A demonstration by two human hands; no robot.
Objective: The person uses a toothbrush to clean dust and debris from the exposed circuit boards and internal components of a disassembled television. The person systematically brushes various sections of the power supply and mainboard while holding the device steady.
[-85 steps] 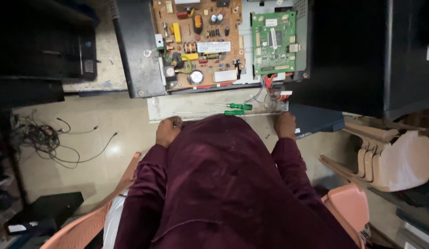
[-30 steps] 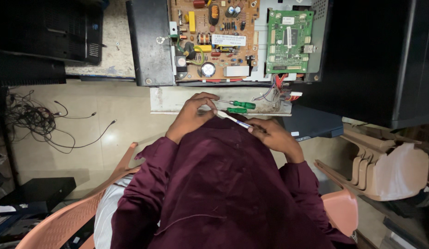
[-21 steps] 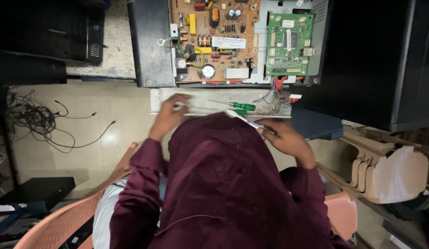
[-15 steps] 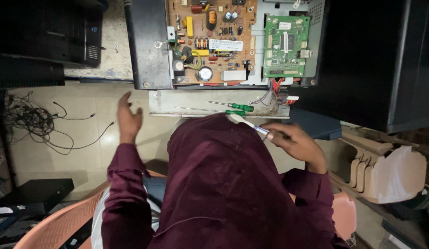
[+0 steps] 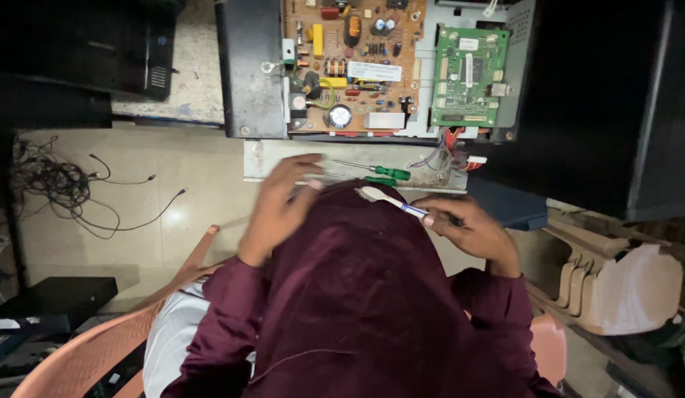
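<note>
My right hand [image 5: 471, 232] is shut on a white toothbrush with a blue neck [image 5: 390, 199]; its bristle end points left above my maroon clothing [image 5: 357, 295]. My left hand [image 5: 280, 203] is blurred, fingers apart and holding nothing, at the front of a pale ledge [image 5: 261, 158]. Two green-handled screwdrivers [image 5: 383, 175] lie on that ledge between the hands. Beyond the ledge an opened machine shows a brown circuit board [image 5: 350, 59] and a green circuit board [image 5: 468, 74].
Tangled black cables [image 5: 62, 191] lie on the tiled floor at left. A black device [image 5: 85, 44] sits at top left and a dark cabinet [image 5: 608, 96] at right. Stacked beige plastic chairs [image 5: 615, 284] stand at lower right; I sit in an orange chair [image 5: 85, 354].
My left hand swung out to the left half a second ago and has come back in by the ledge. My right hand keeps the toothbrush, slightly lower.
</note>
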